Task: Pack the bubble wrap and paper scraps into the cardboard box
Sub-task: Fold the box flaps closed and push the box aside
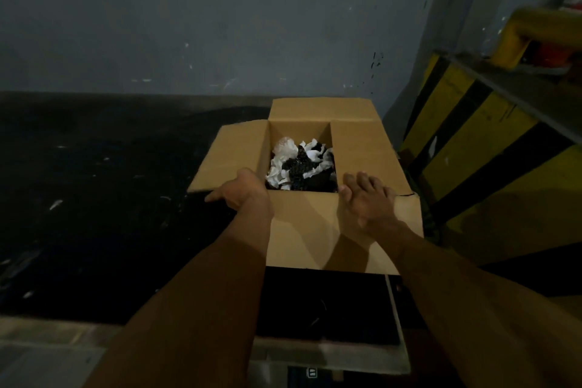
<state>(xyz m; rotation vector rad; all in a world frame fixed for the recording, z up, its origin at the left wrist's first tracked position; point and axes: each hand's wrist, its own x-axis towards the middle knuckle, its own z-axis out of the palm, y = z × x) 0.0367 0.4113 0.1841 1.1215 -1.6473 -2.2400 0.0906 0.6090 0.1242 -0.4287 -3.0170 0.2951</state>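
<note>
two hands on open cardboard box (315,230), paper scraps (285,164), dark bubble wrap (297,172) inside

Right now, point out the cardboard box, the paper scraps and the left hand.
cardboard box (302,230): head view, on the bare near flap.
paper scraps (278,172): head view, on the white crumpled pieces inside the box, left part.
left hand (244,190): head view, on the back of the hand at the box's left flap.
</note>
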